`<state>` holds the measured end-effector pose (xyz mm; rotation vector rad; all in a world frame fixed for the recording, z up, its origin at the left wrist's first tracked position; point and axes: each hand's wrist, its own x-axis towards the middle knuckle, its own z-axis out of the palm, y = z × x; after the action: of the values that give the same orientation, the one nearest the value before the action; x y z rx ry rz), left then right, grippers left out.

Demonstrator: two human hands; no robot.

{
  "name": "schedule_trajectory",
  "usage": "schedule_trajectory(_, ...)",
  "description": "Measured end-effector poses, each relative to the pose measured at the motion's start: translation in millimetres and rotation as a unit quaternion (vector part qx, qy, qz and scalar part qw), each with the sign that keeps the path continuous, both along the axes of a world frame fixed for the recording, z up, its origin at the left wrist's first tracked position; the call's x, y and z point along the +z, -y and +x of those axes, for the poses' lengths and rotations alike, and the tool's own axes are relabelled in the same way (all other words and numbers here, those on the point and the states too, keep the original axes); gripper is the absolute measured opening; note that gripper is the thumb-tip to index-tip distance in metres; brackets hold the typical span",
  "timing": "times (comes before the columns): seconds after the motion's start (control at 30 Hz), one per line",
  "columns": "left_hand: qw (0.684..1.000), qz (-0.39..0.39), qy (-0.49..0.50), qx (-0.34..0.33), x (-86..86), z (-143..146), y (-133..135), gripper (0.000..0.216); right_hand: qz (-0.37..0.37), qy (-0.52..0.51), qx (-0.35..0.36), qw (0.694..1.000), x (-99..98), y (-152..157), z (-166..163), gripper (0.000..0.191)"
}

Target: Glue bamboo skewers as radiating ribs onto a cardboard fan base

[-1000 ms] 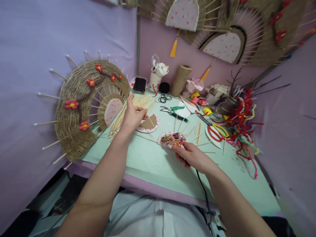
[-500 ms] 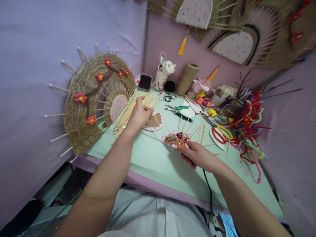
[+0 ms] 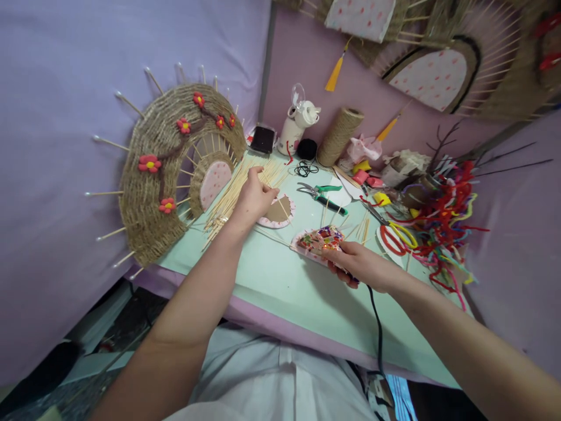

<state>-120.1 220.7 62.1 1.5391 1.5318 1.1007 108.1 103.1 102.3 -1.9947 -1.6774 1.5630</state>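
Note:
My left hand (image 3: pixel 256 197) is closed in a pinch on a thin wooden stick (image 3: pixel 286 213). The stick slants down over a brown cardboard piece with a pink-dotted white rim (image 3: pixel 265 222). Under and behind that hand lies a loose pile of similar sticks (image 3: pixel 228 207). My right hand (image 3: pixel 353 260) grips a colourful patterned corded tool (image 3: pixel 322 238), which looks like a hot glue gun; its black cord (image 3: pixel 377 327) runs down off the table. A pink-dotted white piece (image 3: pixel 302 250) shows at the tool's front, with several sticks rising behind it.
Green-handled pruning shears (image 3: pixel 324 197), scissors (image 3: pixel 394 231), a twine spool (image 3: pixel 339 137) and a white bottle (image 3: pixel 295 128) lie or stand farther back. Red pipe cleaners (image 3: pixel 451 204) bunch at the right. A twine-wrapped half ring with red flowers (image 3: pixel 162 169) leans at the left.
The view has shifted slightly, moving everything a little to the right. Both hands keep their grips and nearly the same places over the table.

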Motion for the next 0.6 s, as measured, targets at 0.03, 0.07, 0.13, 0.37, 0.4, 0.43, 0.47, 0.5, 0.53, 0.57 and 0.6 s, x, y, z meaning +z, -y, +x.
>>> schedule_trajectory(0.03, 1.0, 0.0, -0.002, 0.001, 0.2, 0.0, 0.3, 0.063, 0.0, 0.002, 0.0, 1.0, 0.3, 0.0, 0.1, 0.047)
schedule_trajectory(0.07, 1.0, 0.002, -0.004, 0.001, 0.5, -0.1, 0.7, 0.063, 0.0, 0.002, 0.002, 1.0, 0.5, 0.0, 0.2, 0.047)
schedule_trajectory(0.13, 1.0, 0.006, -0.014, 0.001, 1.4, -0.1, 1.9, 0.064, 0.001, 0.001, 0.007, 1.0, 1.3, 0.3, 0.0, 0.047)
schedule_trajectory(0.37, 0.996, -0.006, -0.09, -0.003, 6.1, -0.2, 7.1, 0.063, 0.002, 0.026, 0.017, 1.0, 4.5, -0.7, -5.7, 0.038)
schedule_trajectory(0.4, 0.995, -0.006, -0.097, -0.003, 5.9, -0.2, 6.9, 0.062, 0.003, 0.028, 0.021, 0.999, 4.6, -1.1, -6.5, 0.038)
schedule_trajectory(0.43, 0.995, -0.006, -0.103, -0.003, 5.4, -0.3, 6.5, 0.061, 0.004, 0.03, 0.026, 0.999, 4.6, -1.4, -7.2, 0.037)
schedule_trajectory(0.47, 0.994, -0.006, -0.107, -0.003, 4.8, -0.4, 6.0, 0.061, 0.005, 0.031, 0.029, 0.999, 4.8, -1.6, -7.8, 0.037)
schedule_trajectory(0.5, 0.994, -0.005, -0.108, -0.002, 4.1, -0.5, 5.4, 0.061, 0.006, 0.034, 0.032, 0.999, 5.1, -1.8, -8.3, 0.036)
schedule_trajectory(0.53, 0.994, -0.005, -0.109, -0.001, 3.6, -0.6, 4.8, 0.061, 0.007, 0.036, 0.036, 0.999, 5.5, -1.9, -8.7, 0.037)
schedule_trajectory(0.57, 0.994, -0.004, -0.109, -0.001, 3.2, -0.6, 4.3, 0.061, 0.009, 0.037, 0.04, 0.998, 6.1, -1.8, -9.0, 0.037)
schedule_trajectory(0.6, 0.994, -0.004, -0.109, -0.001, 2.9, -0.7, 3.9, 0.061, 0.011, 0.038, 0.044, 0.998, 6.7, -1.7, -9.3, 0.038)
